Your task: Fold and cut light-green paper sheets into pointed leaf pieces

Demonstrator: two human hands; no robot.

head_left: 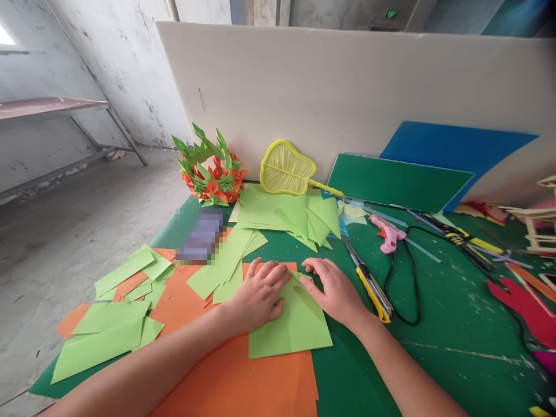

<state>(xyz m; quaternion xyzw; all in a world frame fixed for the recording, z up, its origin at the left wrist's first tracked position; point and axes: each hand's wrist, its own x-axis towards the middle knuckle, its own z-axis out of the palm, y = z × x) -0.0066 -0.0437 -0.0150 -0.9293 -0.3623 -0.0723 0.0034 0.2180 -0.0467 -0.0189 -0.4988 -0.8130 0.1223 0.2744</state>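
Observation:
A light green sheet of paper (pixel 291 330) with a faint crease lies on a large orange sheet (pixel 243 376) in front of me. My left hand (pixel 259 295) rests palm down on its upper left part, fingers stretched and slightly apart. At the upper right edge of the same sheet is my right hand (pixel 332 286), its fingers bent and a gap showing between thumb and forefinger. A small flap of green paper lies between the two hands, partly covered by the left fingers. Neither hand visibly grips anything.
Cut green strips (pixel 104 341) lie left. Behind stand a folded-paper wreath (pixel 212 179), a yellow fan (pixel 286 168) and stacked green paper (pixel 264 211). A yellow utility knife (pixel 373 289) and pink glue gun (pixel 386 233) with black cord lie right. A pale board (pixel 347 87) rises behind.

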